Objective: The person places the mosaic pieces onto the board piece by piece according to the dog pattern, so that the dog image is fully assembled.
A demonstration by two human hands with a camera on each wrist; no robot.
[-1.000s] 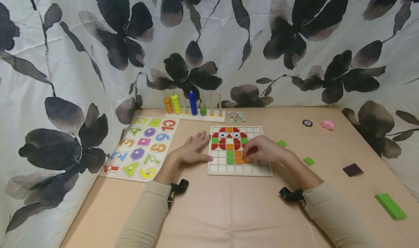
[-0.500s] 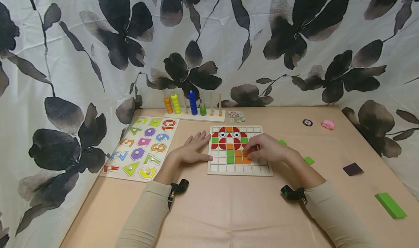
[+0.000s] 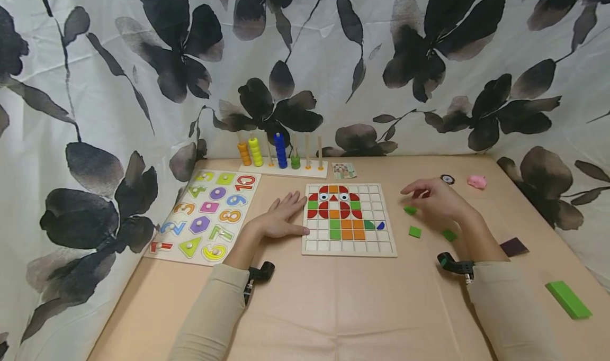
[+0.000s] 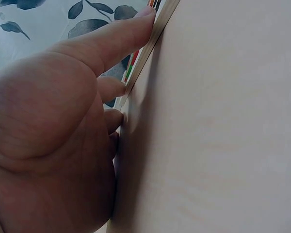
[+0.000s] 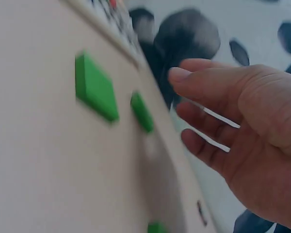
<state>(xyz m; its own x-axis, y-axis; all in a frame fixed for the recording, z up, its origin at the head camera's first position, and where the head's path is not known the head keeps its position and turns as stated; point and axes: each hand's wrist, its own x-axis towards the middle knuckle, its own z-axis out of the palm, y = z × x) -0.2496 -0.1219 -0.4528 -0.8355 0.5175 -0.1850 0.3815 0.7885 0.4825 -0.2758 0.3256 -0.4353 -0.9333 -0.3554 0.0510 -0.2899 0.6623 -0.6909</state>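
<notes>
A white grid board [image 3: 314, 245] lies in front of me, bearing red, green and orange tiles plus two owl-like eyes. In its lower rows sit a block of orange tiles [image 3: 352, 229], a dark green rounded piece [image 3: 369, 225] and a small blue piece [image 3: 380, 225]. My left hand [image 3: 280, 218] rests at the board's left edge, fingers extended and thumb at the rim. To the right of the board, my right hand [image 3: 440, 198] hovers with loosely bent fingers holding nothing. Below its fingertips is a green tile [image 3: 410, 210]; another green tile [image 3: 414, 232] lies nearer me.
A number puzzle board [image 3: 200, 218] lies at left, with a peg stacker [image 3: 286, 169] and a small picture card [image 3: 344, 170] behind. Rightward are a third green tile [image 3: 449, 235], a black round disc [image 3: 447, 179], a pink pig [image 3: 477, 182], a dark square [image 3: 512, 247] and a green block [image 3: 569, 299].
My right hand has left the grid board and moved right over the green tiles. The dark green and blue pieces on the board now show. My left hand stays put.
</notes>
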